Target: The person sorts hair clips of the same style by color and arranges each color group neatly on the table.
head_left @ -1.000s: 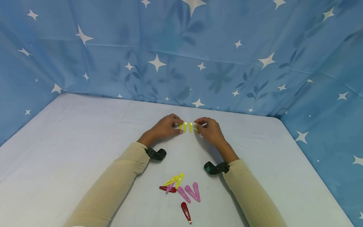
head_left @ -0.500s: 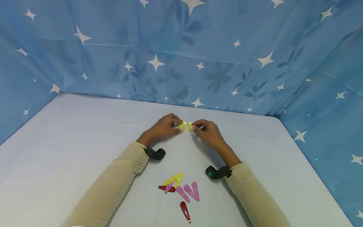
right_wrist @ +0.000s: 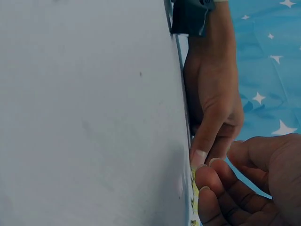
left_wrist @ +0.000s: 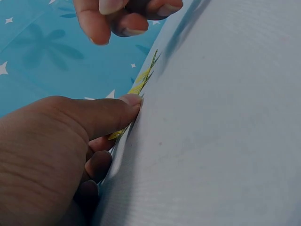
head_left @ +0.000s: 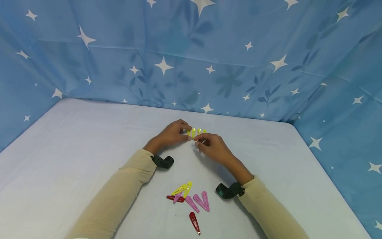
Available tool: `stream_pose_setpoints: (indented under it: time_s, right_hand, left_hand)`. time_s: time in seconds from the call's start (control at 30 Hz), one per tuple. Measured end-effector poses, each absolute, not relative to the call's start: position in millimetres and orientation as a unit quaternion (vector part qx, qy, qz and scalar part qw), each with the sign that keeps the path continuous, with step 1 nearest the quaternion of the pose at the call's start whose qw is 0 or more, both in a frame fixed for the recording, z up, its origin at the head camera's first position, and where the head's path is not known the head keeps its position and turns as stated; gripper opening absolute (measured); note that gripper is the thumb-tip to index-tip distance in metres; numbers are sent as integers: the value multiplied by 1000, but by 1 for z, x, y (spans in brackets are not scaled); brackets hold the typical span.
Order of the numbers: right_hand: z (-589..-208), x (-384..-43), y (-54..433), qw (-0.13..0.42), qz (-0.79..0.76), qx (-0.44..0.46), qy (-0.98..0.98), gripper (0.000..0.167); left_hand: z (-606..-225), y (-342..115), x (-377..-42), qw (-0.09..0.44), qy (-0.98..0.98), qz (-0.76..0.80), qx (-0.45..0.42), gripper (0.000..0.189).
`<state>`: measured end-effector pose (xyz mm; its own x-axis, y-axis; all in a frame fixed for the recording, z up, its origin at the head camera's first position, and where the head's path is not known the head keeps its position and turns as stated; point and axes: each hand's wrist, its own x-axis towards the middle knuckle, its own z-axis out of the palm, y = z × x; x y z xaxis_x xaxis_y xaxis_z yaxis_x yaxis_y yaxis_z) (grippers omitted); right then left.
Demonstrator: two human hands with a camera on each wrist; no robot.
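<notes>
Several yellow snap hair clips (head_left: 199, 130) stand side by side in a row near the far side of the table. My left hand (head_left: 169, 134) is at the row's left end, its thumb and forefinger around the ends of the leftmost yellow hair clip (head_left: 189, 132). In the left wrist view, the thumb hides part of the yellow clips (left_wrist: 141, 84). Just in front of the row is my right hand (head_left: 213, 146), fingers loosely bent, with nothing visible held. Its forefinger tip is close to the lower end of the second clip; whether it touches cannot be seen.
Nearer the person lies a loose group of hair clips: two yellow ones (head_left: 179, 189), several pink ones (head_left: 192, 203) and a red one (head_left: 175, 199), some overlapping. Another red clip (head_left: 195, 223) lies apart in front. A blue star-patterned curtain (head_left: 191, 59) hangs behind the white table (head_left: 89, 139).
My right hand has left the rightmost yellow clip and moved left and toward the person, below the row. That clip now shows in the row. My left hand stays in place.
</notes>
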<state>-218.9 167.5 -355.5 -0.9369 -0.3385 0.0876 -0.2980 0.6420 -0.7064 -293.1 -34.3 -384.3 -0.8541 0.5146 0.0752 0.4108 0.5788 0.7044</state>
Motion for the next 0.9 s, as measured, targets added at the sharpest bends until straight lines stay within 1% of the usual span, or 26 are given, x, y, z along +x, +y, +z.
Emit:
stream_pose_setpoints:
  time_s: [0.37,0.9]
  right_hand:
    - [-356,-200,168,50,-390,-204,896,22]
    - [-357,-172,177,103,-404,-206,885,22]
  left_hand:
    - [-383,-34,-291,71,886,378,259,48]
    - [-386,-34,-293,62,890,370,260,48]
